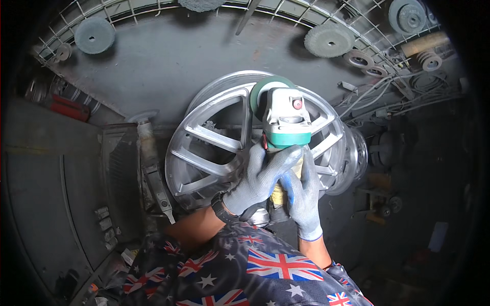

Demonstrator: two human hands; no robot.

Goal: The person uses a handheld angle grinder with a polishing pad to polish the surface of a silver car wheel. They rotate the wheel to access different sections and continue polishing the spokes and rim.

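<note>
Both my gloved hands are wrapped round an angle grinder [289, 122] with a silver head and a green band. My left hand [263, 176] grips it just behind the green band, a dark watch on that wrist. Closed round the body from the other side is my right hand [303, 191]. A round green disc [259, 99] on the tool lies over the upper spokes of a silver alloy wheel [209, 166]. Whether the disc touches the metal I cannot tell. Part of the wheel's hub is hidden behind the grinder and my hands.
Behind this wheel stand other silver wheels [360, 153]. Round buffing discs [95, 35] hang on a wire rack [130, 10] along the far side. Cables [375, 97] run at the right, below metal rings [359, 59]. A metal stand [155, 178] rises at the left.
</note>
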